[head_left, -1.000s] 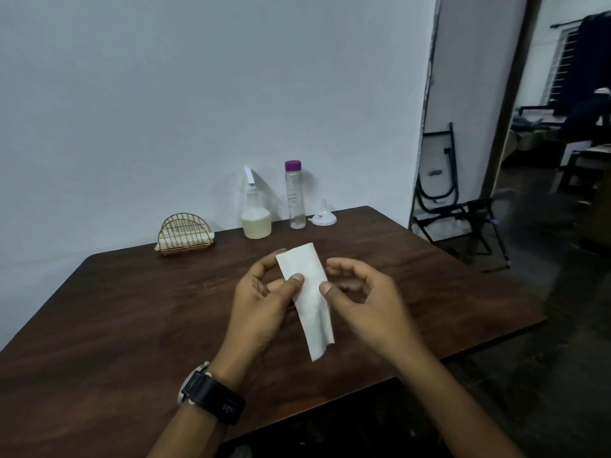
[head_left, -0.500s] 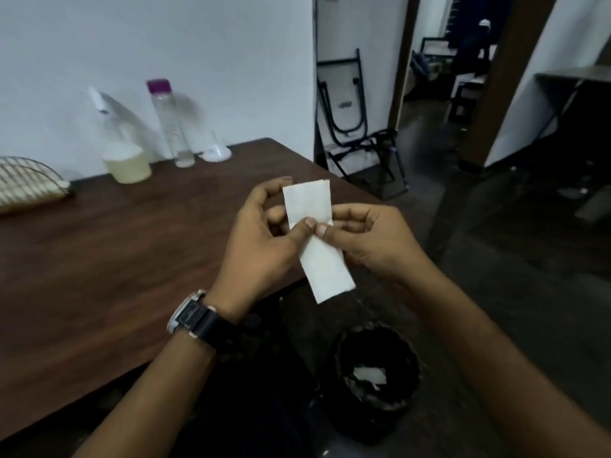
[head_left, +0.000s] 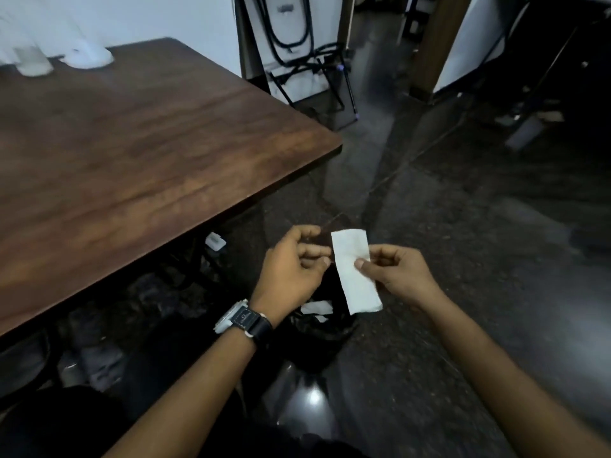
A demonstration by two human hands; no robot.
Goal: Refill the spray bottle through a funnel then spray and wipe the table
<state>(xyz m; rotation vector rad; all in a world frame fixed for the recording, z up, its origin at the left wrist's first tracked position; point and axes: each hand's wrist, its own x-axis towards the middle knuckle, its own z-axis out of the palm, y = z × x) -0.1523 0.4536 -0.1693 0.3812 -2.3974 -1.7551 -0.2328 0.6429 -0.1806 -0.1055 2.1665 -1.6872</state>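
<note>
Off the right edge of the dark brown wooden table (head_left: 132,143), above the dark speckled stone floor (head_left: 463,226), both hands are raised close together; the right hand (head_left: 403,276) pinches a long, folded strip of white tissue paper (head_left: 355,276) between thumb and forefinger near its right edge, so that the strip hangs slightly tilted, its lower end to the right; the left hand (head_left: 287,269) sits just beside the strip with its fingers loosely curled, and whether its fingertips touch the paper's left edge cannot be told; a black-strapped wristwatch (head_left: 243,320) sits on the left wrist. Directly below the hands stands a black bin lined with a black bag (head_left: 317,335), with white scraps of paper (head_left: 315,307) lying inside it. At the table's far edge two pale shapes (head_left: 87,56) stand against the white wall, too blurred to identify; a folded black metal frame (head_left: 297,64) leans against the wall beyond the table's far right corner.
</note>
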